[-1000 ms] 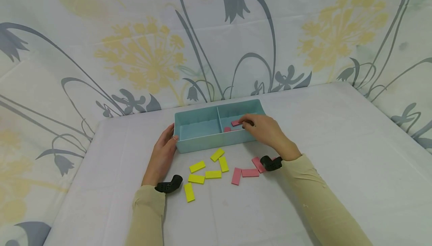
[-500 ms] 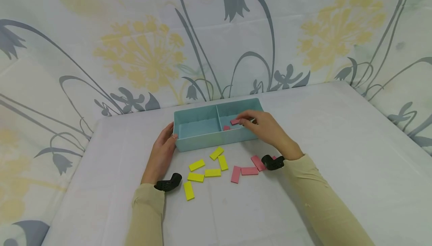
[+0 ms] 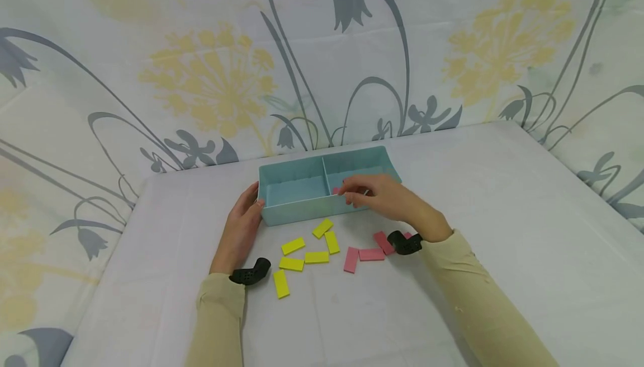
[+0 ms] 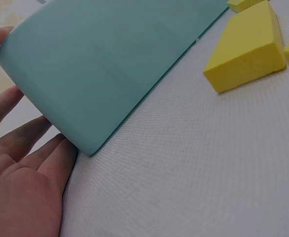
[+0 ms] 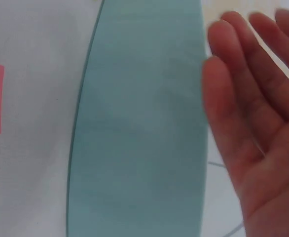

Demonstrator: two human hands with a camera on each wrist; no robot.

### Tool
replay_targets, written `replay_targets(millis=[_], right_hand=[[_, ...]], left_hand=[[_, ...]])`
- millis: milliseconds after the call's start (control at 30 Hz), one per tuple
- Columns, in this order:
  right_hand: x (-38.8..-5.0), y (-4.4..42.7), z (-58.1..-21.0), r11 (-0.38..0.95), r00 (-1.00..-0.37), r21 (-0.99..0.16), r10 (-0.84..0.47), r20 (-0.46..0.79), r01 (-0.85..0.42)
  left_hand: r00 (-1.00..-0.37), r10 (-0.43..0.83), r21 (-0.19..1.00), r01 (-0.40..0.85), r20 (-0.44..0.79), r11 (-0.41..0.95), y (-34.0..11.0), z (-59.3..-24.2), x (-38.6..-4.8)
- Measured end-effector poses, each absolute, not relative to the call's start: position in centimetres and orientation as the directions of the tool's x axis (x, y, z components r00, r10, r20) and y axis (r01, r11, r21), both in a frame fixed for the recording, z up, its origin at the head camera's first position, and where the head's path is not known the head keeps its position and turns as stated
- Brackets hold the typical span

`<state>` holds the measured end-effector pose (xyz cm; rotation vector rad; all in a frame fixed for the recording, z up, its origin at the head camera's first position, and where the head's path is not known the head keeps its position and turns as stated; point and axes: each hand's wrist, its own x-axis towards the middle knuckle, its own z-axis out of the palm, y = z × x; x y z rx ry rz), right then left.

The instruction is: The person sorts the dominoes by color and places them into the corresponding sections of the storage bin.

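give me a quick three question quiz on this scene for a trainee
1. Count: how many yellow blocks lie on the white cloth in the head view?
2. Choose: what touches the left end of the blue box?
a) the left hand
b) the right hand
c) neither hand
3. True or false: a yellow block lies in the box's left compartment.

Key:
1. Six
2. a
3. False

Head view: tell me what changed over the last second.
The right hand has shifted left and nearer the person, fingertips off the pink block they touched, now apparently hidden behind the hand. The left hand stays at the blue box's left end; box, yellow blocks and pink table blocks are unmoved.
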<state>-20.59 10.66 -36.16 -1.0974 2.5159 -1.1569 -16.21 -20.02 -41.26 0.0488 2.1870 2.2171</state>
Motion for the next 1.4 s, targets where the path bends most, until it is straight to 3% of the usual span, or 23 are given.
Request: replay_targets(millis=[267, 633, 1100, 1400], right_hand=[[-20.1, 10.1, -36.3, 0.536, -0.667, -0.659, -0.742, -0.07, -0.528], [-19.6, 9.1, -36.8, 0.674, -0.663, -0.557, -0.699, -0.269, -0.485], [-18.5, 8.2, -37.3, 0.757, -0.675, -0.492, -0.631, -0.382, -0.43], [-17.4, 7.1, -37.4, 0.818, -0.705, -0.353, -0.572, -0.419, -0.454]], left_hand=[[-1.0, 0.025, 1.0, 0.015, 0.015, -0.011, -20.6, -42.7, -17.0], [-0.999, 0.033, 0.999, 0.02, 0.021, -0.031, -20.6, -42.7, -17.0], [-0.999, 0.03, 0.997, 0.02, 0.022, -0.08, -20.5, -43.0, -17.2], [-0.999, 0.042, 0.998, 0.0, 0.002, -0.07, -20.3, -42.2, -16.7]])
